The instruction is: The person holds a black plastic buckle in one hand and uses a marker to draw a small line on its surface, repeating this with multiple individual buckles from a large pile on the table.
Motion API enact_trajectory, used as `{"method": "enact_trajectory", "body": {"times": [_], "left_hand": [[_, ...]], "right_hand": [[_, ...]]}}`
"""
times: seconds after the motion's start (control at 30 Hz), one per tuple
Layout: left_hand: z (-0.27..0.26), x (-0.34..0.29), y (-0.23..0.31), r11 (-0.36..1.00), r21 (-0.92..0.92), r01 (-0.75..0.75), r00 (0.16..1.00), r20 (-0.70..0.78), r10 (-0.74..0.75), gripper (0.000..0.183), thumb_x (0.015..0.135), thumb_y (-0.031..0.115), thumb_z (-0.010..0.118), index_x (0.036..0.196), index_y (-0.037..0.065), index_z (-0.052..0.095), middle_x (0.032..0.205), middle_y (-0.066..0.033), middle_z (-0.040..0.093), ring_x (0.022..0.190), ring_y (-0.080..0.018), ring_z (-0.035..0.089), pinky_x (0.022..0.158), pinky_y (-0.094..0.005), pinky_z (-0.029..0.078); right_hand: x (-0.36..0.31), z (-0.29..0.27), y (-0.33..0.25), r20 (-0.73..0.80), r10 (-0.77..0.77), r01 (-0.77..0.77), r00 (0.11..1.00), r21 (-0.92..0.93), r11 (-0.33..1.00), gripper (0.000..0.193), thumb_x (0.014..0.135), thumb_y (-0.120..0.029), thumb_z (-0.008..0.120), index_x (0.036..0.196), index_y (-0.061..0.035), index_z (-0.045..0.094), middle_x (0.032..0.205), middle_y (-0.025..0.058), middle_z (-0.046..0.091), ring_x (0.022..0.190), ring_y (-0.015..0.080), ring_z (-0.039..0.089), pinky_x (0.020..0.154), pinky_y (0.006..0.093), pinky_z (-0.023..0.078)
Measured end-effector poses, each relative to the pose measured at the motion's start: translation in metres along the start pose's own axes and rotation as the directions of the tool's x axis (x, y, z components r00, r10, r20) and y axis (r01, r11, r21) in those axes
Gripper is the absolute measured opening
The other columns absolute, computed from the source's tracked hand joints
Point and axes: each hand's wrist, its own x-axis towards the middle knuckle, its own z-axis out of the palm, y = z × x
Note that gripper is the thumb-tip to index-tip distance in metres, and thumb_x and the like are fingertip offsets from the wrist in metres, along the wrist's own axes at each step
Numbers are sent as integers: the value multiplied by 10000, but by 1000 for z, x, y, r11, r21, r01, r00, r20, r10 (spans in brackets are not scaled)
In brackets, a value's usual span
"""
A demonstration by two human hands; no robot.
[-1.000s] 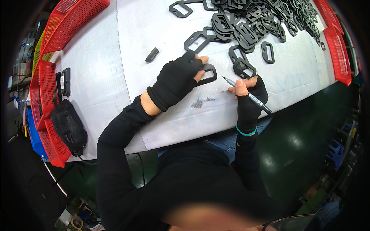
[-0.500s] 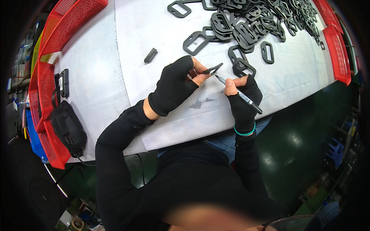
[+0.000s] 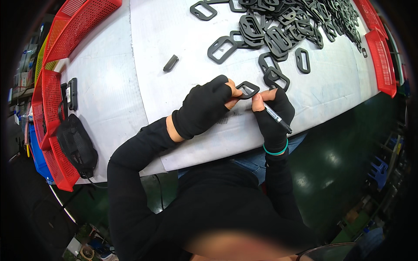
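My left hand (image 3: 208,104), in a black fingerless glove, pinches one end of a black oblong frame (image 3: 256,90) between thumb and fingers. The frame's open middle faces up. A marker pen (image 3: 278,118) is gripped in my right hand (image 3: 276,111), which is gloved the same way. Its tip end is hidden behind the right fingers, close against the frame's right edge; whether it touches cannot be told. On the table to the left lies a dark pen cap (image 3: 171,63). Just beyond the right hand are loose frames of the same kind (image 3: 277,79).
A large heap of black frames (image 3: 287,37) covers the far right of the white-covered table (image 3: 183,152). Red perforated baskets (image 3: 52,87) line the left edge, and another red basket (image 3: 381,61) stands at the right. A black mesh pouch (image 3: 77,143) lies at the left.
The held frame has turned from nearly edge-on to show its opening, and moved slightly nearer me. My left hand shifted right and down. The right hand's pen has come up against the frame.
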Motion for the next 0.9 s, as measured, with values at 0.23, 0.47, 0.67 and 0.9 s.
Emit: {"method": "enact_trajectory", "body": {"times": [0.23, 0.47, 0.67, 0.9], "left_hand": [[-35, 23, 6, 836, -302, 458, 888, 182, -422, 203, 783, 182, 718, 733, 26, 600, 603, -6, 577, 528, -31, 506, 478, -183, 390], [-52, 39, -34, 936, 93, 340, 940, 6, -342, 201, 821, 232, 673, 788, 36, 647, 635, -20, 596, 523, -67, 517, 504, -218, 416], [-21, 51, -39, 875, 435, 213, 975, -157, -160, 197, 827, 171, 637, 987, 57, 632, 843, -59, 617, 698, -144, 598, 617, -280, 474], [-40, 57, -19, 790, -187, 584, 804, 270, -531, 201, 836, 139, 635, 969, -6, 594, 802, -52, 598, 648, -88, 587, 530, -227, 500]], "right_hand": [[-3, -7, 8, -22, 116, -111, 993, 146, 983, 164, 767, -59, 661, 702, -11, 520, 601, 19, 525, 542, 82, 481, 516, 228, 396], [-3, -9, 9, -31, 166, -155, 986, 223, 963, 178, 780, -78, 660, 699, -10, 516, 606, 16, 525, 557, 80, 483, 525, 239, 397], [-2, -7, 4, -48, 195, -177, 980, 251, 952, 174, 792, -83, 661, 709, -16, 523, 599, 9, 528, 545, 69, 493, 525, 221, 403], [-1, -8, 3, -116, 240, -217, 964, 177, 960, 157, 794, -84, 671, 738, -17, 541, 625, 19, 562, 546, 69, 517, 530, 212, 419]]}}
